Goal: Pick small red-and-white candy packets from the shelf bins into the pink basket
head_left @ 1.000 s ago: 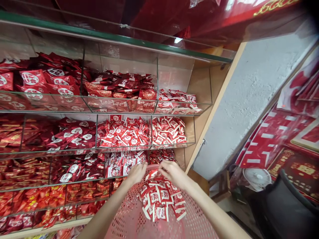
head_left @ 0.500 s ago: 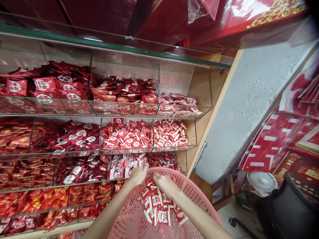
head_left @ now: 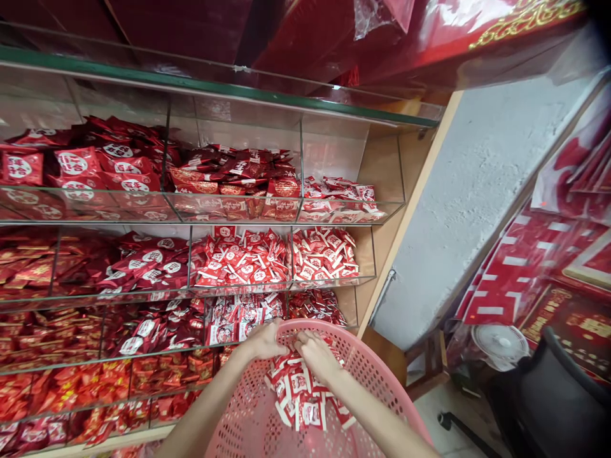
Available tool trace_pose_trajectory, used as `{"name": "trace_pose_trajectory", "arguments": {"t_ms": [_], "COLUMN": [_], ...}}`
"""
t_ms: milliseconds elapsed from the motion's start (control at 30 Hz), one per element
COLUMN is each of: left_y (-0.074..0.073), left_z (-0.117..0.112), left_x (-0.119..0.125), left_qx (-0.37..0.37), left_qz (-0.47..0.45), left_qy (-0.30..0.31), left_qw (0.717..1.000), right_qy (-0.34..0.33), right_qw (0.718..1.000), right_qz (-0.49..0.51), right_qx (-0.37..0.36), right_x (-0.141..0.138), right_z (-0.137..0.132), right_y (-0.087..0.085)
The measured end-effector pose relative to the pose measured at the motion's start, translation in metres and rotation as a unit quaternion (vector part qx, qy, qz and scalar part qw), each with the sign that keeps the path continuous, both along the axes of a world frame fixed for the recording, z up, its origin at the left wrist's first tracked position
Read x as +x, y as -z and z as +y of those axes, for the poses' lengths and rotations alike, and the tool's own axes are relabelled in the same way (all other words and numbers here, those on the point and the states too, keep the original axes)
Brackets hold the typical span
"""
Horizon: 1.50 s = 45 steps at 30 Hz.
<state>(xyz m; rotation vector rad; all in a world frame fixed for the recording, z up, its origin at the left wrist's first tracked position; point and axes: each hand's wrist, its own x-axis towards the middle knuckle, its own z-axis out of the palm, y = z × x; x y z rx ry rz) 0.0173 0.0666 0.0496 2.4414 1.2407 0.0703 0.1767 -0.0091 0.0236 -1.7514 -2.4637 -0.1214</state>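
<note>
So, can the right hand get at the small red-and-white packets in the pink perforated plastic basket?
Probably yes: the right hand is over the open basket, close to the packets, with nothing visible in between. Whether it touches any is hard to tell.

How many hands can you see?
2. The left hand is at the far rim of the pink basket. The right hand is just beside it, over the red and white packets in the basket. Some fingertips are hard to make out.

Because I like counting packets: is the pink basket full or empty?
Partly full: red packets lie heaped in the pink basket, but much of its side shows bare.
</note>
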Motion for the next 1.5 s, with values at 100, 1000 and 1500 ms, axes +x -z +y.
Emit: {"name": "trace_pose_trajectory", "arguments": {"t_ms": [100, 1000, 1500], "left_y": [-0.002, 0.012, 0.012], "left_z": [-0.001, -0.025, -0.050], "left_x": [0.002, 0.013, -0.012], "left_qx": [0.009, 0.052, 0.040], "left_qz": [0.019, 0.028, 0.049], "left_qy": [-0.011, -0.124, -0.197], "left_qw": [1.000, 0.991, 0.978], "right_qy": [-0.001, 0.315, 0.256], "right_qw": [0.999, 0.919, 0.949], "right_qz": [0.025, 0.222, 0.169], "right_qx": [0.020, -0.082, -0.079], "right_x": [0.005, 0.111, 0.093], "right_z": [-0.003, -0.024, -0.015], "right_y": [-0.005, 0.014, 0.004]}}
